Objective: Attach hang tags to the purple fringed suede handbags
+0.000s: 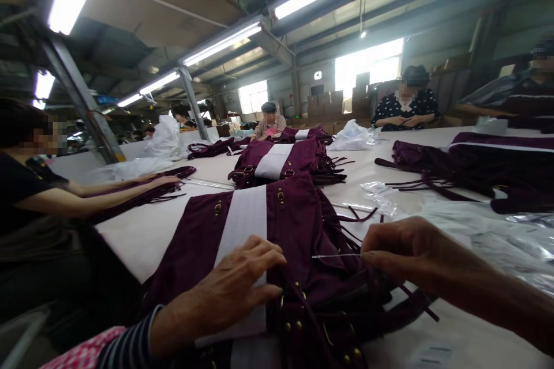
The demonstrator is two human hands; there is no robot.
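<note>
A dark purple bag [298, 225] with gold studs, thin straps and a white paper band [244, 216] around its middle lies on the white table in front of me. My left hand [242, 279] rests on the band's lower part, fingers bent and pressing down. My right hand [402, 251] hovers just right of the bag and pinches one end of a thin clear plastic strand [335, 256] that runs left toward the bag.
More banded purple bags [277, 162] lie further along the white table [142, 233], with a pile [485, 164] at the right. Clear plastic sleeves [489, 236] lie beside my right arm. A co-worker's arms [108, 190] reach in from the left; other people sit at the far side.
</note>
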